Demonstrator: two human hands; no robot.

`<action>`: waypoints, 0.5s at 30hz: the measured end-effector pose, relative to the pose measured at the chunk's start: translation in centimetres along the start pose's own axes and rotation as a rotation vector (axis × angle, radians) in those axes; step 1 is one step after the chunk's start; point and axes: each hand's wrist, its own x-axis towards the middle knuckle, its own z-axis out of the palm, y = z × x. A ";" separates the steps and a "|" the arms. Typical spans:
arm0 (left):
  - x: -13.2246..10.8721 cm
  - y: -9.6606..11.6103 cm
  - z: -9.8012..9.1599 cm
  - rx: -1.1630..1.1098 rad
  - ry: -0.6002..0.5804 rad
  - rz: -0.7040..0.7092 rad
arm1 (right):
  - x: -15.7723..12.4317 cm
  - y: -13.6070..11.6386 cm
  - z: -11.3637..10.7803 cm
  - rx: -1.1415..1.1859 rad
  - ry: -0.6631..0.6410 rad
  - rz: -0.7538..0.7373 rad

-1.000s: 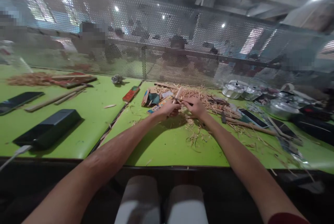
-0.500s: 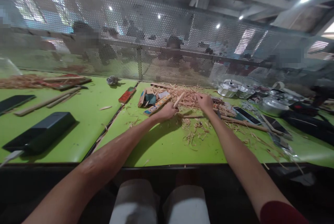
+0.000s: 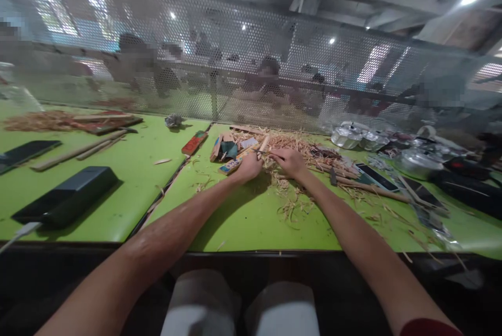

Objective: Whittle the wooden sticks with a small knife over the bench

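My left hand (image 3: 250, 166) is wrapped round a pale wooden stick (image 3: 265, 142), whose upper end points up and away from me. Close beside it, my right hand (image 3: 291, 162) is closed, its fingertips reaching toward the stick. Something thin shows between the two hands, too small to name. Behind them lies a heap of curled wood shavings (image 3: 292, 141), with more loose curls (image 3: 292, 205) nearer to me. A patterned strip (image 3: 231, 165) lies partly hidden behind my left hand.
To the right are a phone (image 3: 377, 176), long sticks (image 3: 368, 189) and shiny metal pots (image 3: 347, 136). A red and green block (image 3: 195, 142) and a dark power bank (image 3: 70, 195) lie left. A perforated screen (image 3: 235, 74) runs along the back, with people beyond it.
My right hand has moved left and toward me, from the shavings to beside the stick. My left hand keeps its hold on the stick. The whole view has shifted slightly.
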 end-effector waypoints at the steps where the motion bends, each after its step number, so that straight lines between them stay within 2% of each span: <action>1: 0.1 0.0 0.0 0.007 -0.003 0.002 | 0.0 0.0 0.1 -0.027 0.004 0.003; 9: 0.5 0.1 -0.5 0.019 -0.043 -0.001 | -0.2 0.0 0.4 -0.157 0.031 0.108; 11: 0.0 0.4 -0.5 0.005 -0.071 0.015 | -0.3 1.3 0.0 -0.140 0.064 0.220; 15: -0.9 1.1 -0.2 -0.065 -0.098 0.054 | -1.1 5.7 -1.3 -0.082 0.181 0.534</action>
